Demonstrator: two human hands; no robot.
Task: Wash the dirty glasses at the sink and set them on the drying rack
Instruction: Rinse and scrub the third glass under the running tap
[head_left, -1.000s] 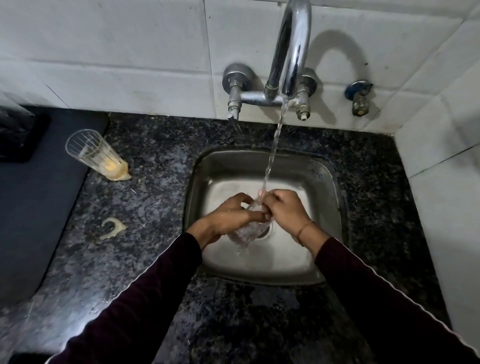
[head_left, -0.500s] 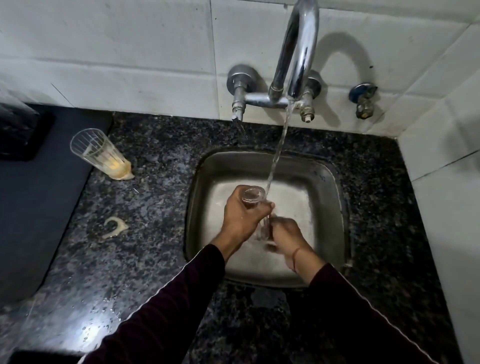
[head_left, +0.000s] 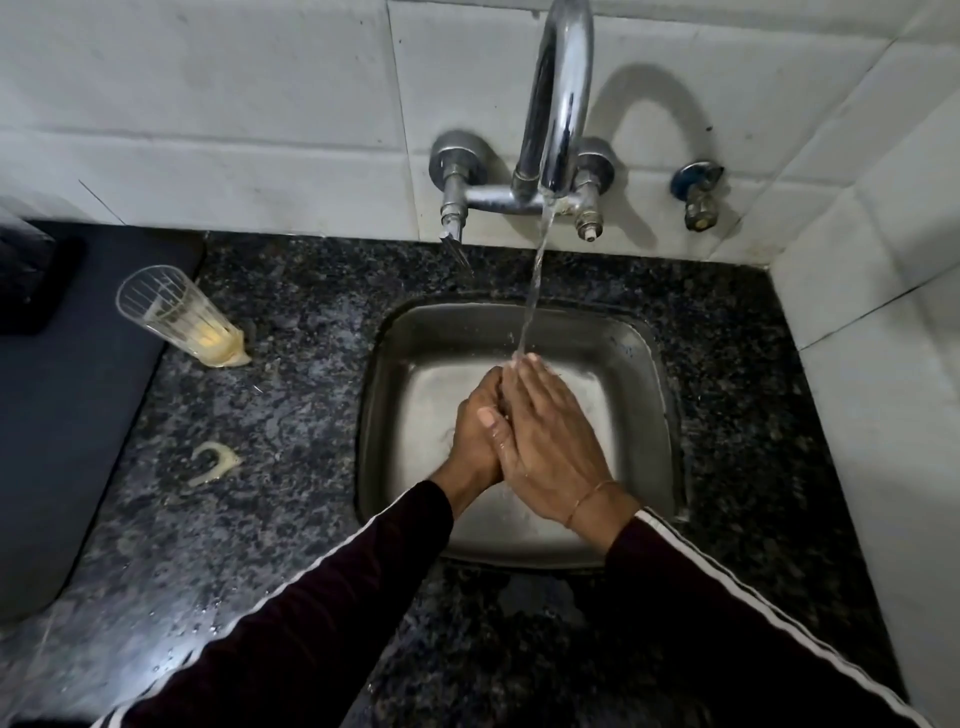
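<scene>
- Glass (head_left: 179, 315) with yellowish dregs sits on the table (head_left: 291, 415), left of the sink (head_left: 644, 374), right by a dark mat (head_left: 62, 415); nothing touching it
- looks thin and ribbed, so light but breakable; I'd guess slippery with wet hands, so wrap round the middle of the wall, not the rim
- left hand (head_left: 475, 434) and right hand (head_left: 550, 441) are pressed palm to palm over the sink, fingers mostly straight, holding nothing I can see
- water from the tap (head_left: 558, 98) lands on the right fingertips
- pale spill (head_left: 213, 462) on the table nearer the person; no drying rack in view
</scene>
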